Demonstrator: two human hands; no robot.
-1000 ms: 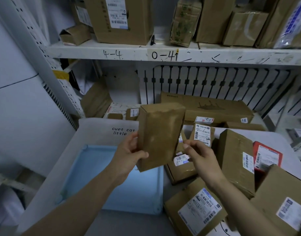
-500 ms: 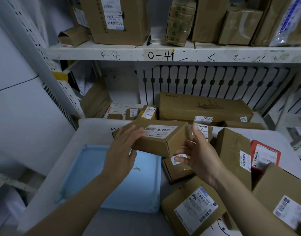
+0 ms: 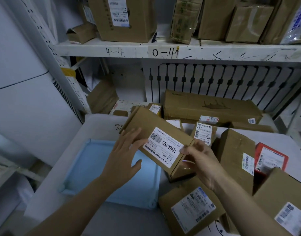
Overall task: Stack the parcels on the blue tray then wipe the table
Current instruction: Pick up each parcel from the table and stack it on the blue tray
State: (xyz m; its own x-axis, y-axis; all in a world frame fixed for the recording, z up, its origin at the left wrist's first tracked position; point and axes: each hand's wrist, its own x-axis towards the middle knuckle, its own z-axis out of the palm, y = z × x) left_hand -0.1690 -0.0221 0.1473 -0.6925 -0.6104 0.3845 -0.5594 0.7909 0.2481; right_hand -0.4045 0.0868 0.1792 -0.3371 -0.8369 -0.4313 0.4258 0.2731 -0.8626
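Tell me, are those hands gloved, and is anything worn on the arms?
No gloves: the left hand and right hand are bare, no rings showing. The left forearm and right forearm show no sleeve, watch or bracelet.

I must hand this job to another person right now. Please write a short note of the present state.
Left grip: open, fingers flat on top of the labelled parcel.
Right grip: pinches that parcel's near corner.
The parcel hangs tilted over the blue tray; no parcel seen on the tray.
Done: nothing stacked.
To do: set this one down, stack the other parcels lying on the table to the right, wipe the table.
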